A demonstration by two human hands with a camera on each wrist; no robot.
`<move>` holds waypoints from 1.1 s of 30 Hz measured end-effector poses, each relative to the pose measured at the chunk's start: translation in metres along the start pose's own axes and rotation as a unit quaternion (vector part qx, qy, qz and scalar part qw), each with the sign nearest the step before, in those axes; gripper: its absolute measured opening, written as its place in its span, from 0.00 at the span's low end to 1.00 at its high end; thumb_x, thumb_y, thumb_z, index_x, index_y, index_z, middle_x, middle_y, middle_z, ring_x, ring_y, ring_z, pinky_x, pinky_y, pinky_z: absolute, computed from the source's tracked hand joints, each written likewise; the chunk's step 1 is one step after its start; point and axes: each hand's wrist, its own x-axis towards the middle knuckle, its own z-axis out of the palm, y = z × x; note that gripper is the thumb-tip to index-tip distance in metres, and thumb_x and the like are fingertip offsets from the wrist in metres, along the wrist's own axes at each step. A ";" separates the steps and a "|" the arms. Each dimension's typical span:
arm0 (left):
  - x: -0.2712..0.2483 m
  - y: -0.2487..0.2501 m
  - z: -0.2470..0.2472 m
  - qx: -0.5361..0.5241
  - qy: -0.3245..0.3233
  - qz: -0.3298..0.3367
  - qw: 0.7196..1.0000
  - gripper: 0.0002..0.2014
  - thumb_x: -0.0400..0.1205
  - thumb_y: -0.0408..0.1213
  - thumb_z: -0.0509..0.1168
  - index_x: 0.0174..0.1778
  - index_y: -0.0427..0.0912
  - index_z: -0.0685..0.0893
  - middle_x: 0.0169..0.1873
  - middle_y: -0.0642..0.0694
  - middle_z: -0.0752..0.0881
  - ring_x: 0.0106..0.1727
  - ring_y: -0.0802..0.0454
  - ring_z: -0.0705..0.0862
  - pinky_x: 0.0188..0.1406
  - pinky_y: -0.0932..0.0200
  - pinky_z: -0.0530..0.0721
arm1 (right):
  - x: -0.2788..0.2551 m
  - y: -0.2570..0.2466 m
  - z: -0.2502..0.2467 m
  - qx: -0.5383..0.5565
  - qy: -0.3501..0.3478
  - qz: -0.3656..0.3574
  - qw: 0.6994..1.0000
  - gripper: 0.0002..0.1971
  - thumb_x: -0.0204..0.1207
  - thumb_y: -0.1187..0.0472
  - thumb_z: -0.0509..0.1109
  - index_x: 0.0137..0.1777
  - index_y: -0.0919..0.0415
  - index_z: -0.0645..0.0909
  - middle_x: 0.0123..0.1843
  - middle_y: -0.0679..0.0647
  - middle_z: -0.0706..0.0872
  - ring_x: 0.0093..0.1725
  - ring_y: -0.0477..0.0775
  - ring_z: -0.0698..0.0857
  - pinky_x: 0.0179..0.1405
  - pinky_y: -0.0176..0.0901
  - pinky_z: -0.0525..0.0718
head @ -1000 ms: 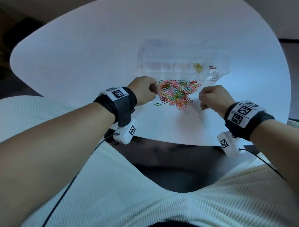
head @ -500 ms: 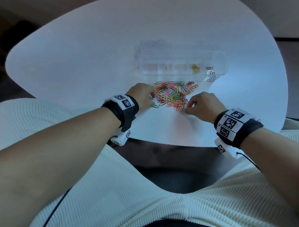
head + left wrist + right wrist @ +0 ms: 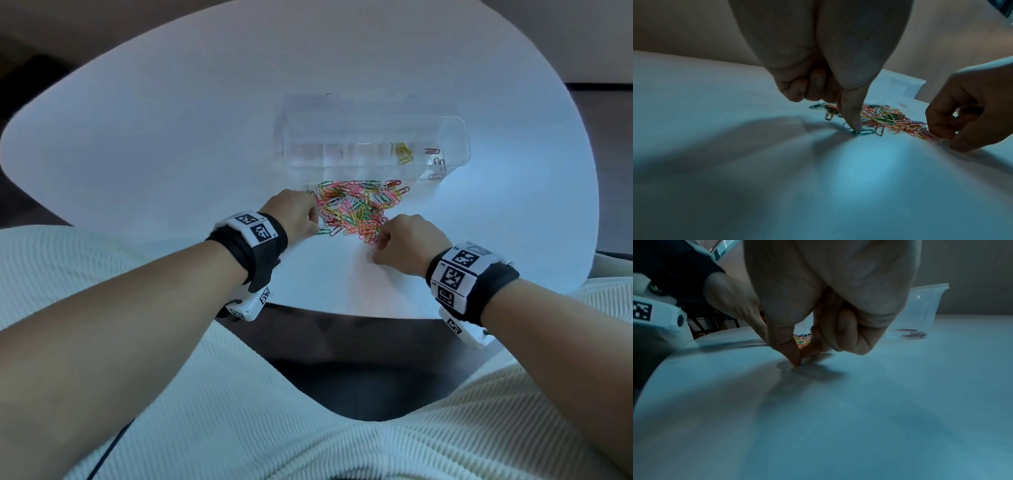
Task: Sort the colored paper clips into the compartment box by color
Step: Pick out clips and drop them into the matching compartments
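Note:
A heap of coloured paper clips (image 3: 356, 209) lies just in front of the clear compartment box (image 3: 373, 137). One compartment holds yellow clips (image 3: 403, 154); the rightmost holds dark clips (image 3: 436, 164). My left hand (image 3: 310, 219) is at the heap's left edge. One straight finger (image 3: 851, 113) presses a green clip (image 3: 865, 131) onto the table, and the other fingers are curled. My right hand (image 3: 376, 250) is at the heap's near right corner. Its thumb and forefinger (image 3: 795, 356) pinch together on the tabletop, on what looks like a pale clip (image 3: 943, 141).
The white rounded table (image 3: 171, 154) has its near edge close under both wrists. The box's lid stands behind the box. My lap in a ribbed white garment fills the bottom of the head view.
Both hands have dropped to the tabletop. The left has slid down the heap's left edge onto the green clip. The right has moved left to the heap's near corner.

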 end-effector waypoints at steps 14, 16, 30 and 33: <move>-0.012 0.025 -0.031 -0.249 0.030 0.004 0.968 0.04 0.73 0.34 0.68 0.33 0.41 0.80 0.27 0.50 0.87 0.20 0.67 0.76 0.28 0.65 0.72 | -0.005 -0.012 -0.039 0.583 -0.035 0.009 0.812 0.12 0.65 0.77 0.58 0.26 0.62 0.65 0.26 0.61 0.71 0.18 0.52 0.63 0.24 0.40 0.64; -0.014 0.029 -0.025 -0.256 0.007 0.018 0.966 0.10 0.75 0.32 0.64 0.28 0.44 0.72 0.25 0.48 0.82 0.23 0.61 0.77 0.30 0.64 0.72 | -0.006 -0.017 -0.041 0.631 -0.056 0.009 0.774 0.10 0.59 0.76 0.55 0.29 0.60 0.64 0.26 0.61 0.72 0.19 0.53 0.66 0.23 0.40 0.67; -0.006 0.043 -0.045 -0.558 -0.049 -0.087 0.824 0.07 0.66 0.29 0.54 0.22 0.39 0.66 0.21 0.44 0.64 0.21 0.53 0.54 0.25 0.62 0.51 | 0.035 -0.029 -0.090 0.584 0.052 0.080 0.806 0.07 0.77 0.69 0.61 0.39 0.60 0.73 0.31 0.54 0.74 0.28 0.50 0.70 0.26 0.39 0.65; 0.006 0.048 -0.046 -0.566 -0.055 -0.138 0.811 0.12 0.73 0.35 0.53 0.22 0.43 0.64 0.20 0.45 0.65 0.22 0.54 0.53 0.25 0.61 0.50 | 0.045 -0.045 -0.104 0.607 0.073 0.065 0.789 0.02 0.80 0.65 0.63 0.46 0.60 0.76 0.32 0.54 0.75 0.29 0.51 0.73 0.26 0.39 0.69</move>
